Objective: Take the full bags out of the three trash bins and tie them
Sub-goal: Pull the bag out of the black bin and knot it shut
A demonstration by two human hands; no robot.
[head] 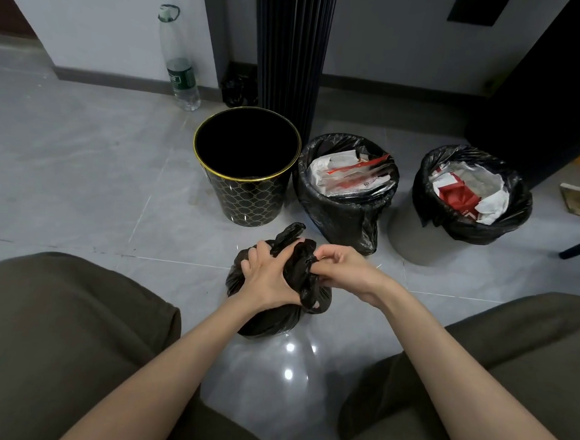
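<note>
Knees (68, 324) in olive-brown trousers frame a person's bare forearms reaching down to a black bag (271, 321) that sits on the grey tiled floor (79, 170) between the legs. Both hands are closed on its gathered top: the left hand (267, 276) grips the bunched plastic with curled fingers, while the right hand (343, 270) pinches a twisted strand beside it. Just beyond the bag stand three bins in a row. At the left, the patterned bin (249, 199), black with a gold rim, holds no liner. The middle bin (336, 219) and the right-hand bin (417, 242) each still carry a black liner filled with white and red paper waste. Farther back, a clear plastic bottle (179, 61) stands against the wall, and a small dark bundle (239, 89) lies beside a ribbed dark column (292, 48).
</note>
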